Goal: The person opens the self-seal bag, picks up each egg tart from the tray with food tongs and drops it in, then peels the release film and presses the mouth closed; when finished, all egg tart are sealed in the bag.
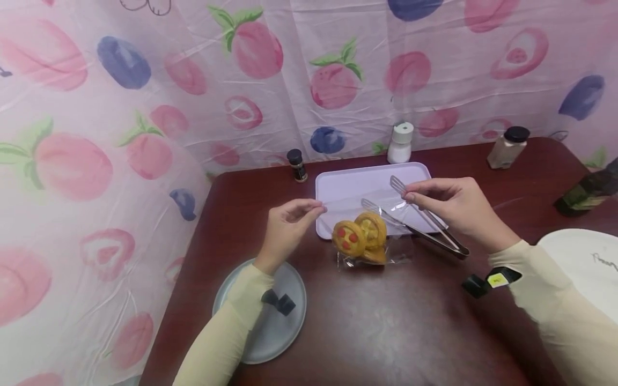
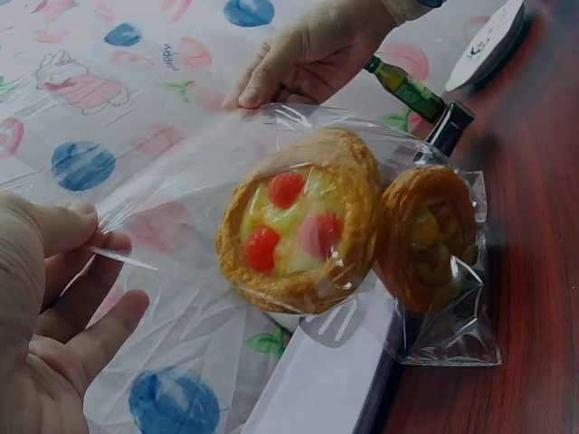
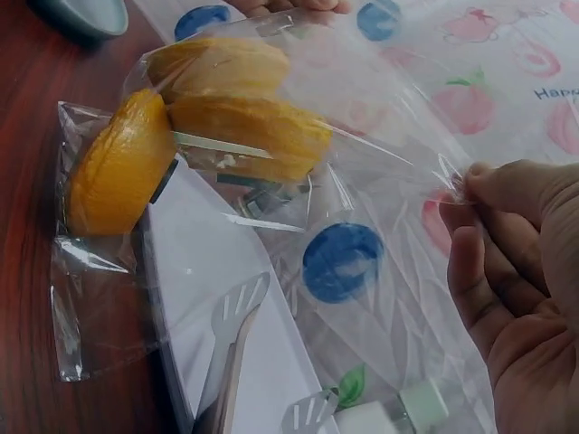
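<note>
My left hand point(image 1: 288, 228) pinches one upper edge of a clear plastic bag point(image 1: 399, 253) between thumb and fingers. Its opposite upper edge is pinched by my right hand point(image 1: 456, 202), so the bag hangs stretched between the two. Inside lie three round golden pastry tarts point(image 1: 348, 239); the left wrist view shows red fruit pieces on the nearest tart point(image 2: 298, 226). From the right wrist, the tarts point(image 3: 249, 136) appear mostly from their undersides, bunched at the bag's bottom. Behind the bag, metal tongs point(image 1: 436, 242) lie across a lilac tray point(image 1: 347, 179), slotted tips over it.
A grey plate point(image 1: 277, 343) sits under my left forearm, and a white plate point(image 1: 579, 249) lies by my right sleeve. At the back stand a small black-capped jar point(image 1: 297, 166), a white shaker point(image 1: 400, 143) and a spice jar point(image 1: 508, 148). A dark green bottle point(image 1: 586, 192) stands far right.
</note>
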Action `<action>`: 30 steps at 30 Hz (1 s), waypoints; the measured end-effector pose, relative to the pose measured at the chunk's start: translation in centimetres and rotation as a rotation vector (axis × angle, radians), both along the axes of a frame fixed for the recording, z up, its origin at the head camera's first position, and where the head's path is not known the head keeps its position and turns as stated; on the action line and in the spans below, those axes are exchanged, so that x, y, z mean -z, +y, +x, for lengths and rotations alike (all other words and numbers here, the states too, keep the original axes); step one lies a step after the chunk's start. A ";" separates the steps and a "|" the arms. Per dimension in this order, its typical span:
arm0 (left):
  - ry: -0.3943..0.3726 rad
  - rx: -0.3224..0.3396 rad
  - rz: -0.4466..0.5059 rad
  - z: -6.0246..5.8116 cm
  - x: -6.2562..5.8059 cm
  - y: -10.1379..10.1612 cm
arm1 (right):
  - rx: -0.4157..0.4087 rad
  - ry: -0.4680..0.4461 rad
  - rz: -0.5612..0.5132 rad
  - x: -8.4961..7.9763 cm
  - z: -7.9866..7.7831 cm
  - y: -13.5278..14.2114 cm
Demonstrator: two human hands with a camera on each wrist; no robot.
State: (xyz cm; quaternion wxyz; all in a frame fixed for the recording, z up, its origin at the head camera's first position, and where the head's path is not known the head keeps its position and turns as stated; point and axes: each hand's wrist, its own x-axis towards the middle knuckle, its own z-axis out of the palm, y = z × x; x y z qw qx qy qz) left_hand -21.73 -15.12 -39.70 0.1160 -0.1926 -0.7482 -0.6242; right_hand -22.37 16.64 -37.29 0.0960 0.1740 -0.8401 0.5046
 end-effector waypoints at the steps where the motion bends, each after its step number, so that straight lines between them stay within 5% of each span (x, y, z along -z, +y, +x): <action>1: 0.006 -0.002 -0.002 -0.2 0.3 -0.1 | -0.003 0.005 0.005 -0.1 0.0 0.0; 10: 0.179 0.117 -0.028 -1.7 2.8 -1.1 | -0.091 0.180 0.007 -0.2 0.0 0.6; 17: 0.202 0.169 -0.076 -0.2 0.6 -0.8 | -0.133 0.177 -0.011 1.2 -1.1 1.4; 24: 0.256 0.198 -0.138 -0.1 0.2 -0.9 | -0.180 0.159 0.031 2.9 -2.7 2.7; 30: 0.341 0.229 -0.196 0.1 -0.4 -1.1 | -0.180 0.024 0.038 2.3 -2.3 3.0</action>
